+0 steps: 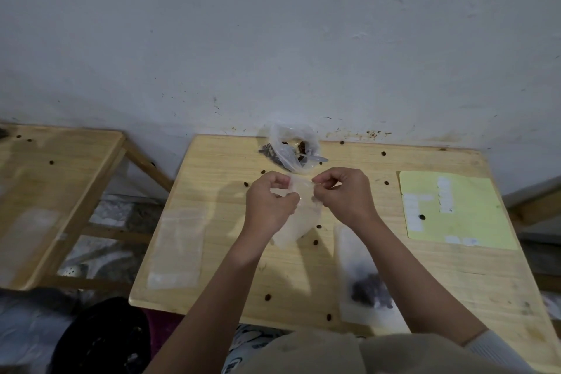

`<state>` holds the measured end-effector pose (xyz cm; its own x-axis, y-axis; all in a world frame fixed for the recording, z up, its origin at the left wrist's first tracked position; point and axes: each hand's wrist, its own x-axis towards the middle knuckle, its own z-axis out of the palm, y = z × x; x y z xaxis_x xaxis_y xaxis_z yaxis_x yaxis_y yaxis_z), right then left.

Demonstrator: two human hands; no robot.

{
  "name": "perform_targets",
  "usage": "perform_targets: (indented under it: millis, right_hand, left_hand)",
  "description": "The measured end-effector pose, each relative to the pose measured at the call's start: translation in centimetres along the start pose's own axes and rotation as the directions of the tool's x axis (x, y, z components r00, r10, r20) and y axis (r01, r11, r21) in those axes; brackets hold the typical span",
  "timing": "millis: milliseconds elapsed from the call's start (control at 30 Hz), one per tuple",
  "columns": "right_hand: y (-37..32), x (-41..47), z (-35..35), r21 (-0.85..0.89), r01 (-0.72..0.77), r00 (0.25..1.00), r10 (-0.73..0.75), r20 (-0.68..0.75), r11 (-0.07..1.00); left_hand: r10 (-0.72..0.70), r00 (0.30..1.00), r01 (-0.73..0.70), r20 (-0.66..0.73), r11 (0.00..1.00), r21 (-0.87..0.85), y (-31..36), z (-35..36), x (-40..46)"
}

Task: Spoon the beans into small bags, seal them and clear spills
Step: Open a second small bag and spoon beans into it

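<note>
Wooden table (212, 252), hands pinching clear, empty small bag (299, 222)

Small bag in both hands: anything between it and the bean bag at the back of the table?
Nothing visible stands between them. The small bag is pinched at its top by the left hand and right hand, and the open bean bag lies just beyond. Only bare table and a loose bean are there.

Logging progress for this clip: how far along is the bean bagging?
Done: one small bag holding beans lies near the right forearm. In hand: the left hand and right hand pinch the top of an empty clear bag. Left: the big bean bag, flat unused bags, and loose beans on the table.
</note>
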<state>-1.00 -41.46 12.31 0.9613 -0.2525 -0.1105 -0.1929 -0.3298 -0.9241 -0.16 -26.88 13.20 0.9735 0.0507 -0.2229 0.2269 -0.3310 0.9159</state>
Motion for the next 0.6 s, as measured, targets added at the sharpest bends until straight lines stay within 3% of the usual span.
perform_targets:
  millis: [233,400,600]
  right_hand:
    - [0.0,0.2,0.5,-0.107,0.079,0.992,-0.068,0.103,0.991]
    - [0.0,0.6,0.1,-0.115,0.218,0.975,-0.212,0.065,0.969]
    - [0.0,1.0,0.0,-0.262,0.453,0.878,-0.375,0.296,0.852]
  left_hand:
    - [-0.043,0.996,0.037,0.08,0.996,0.078,0.6,-0.7,0.2]
    - [-0.047,0.988,0.016,0.146,0.978,0.208,0.7,-1.8,0.5]
    - [-0.082,0.974,0.005,0.212,0.941,0.34,0.8,-2.5,1.2]
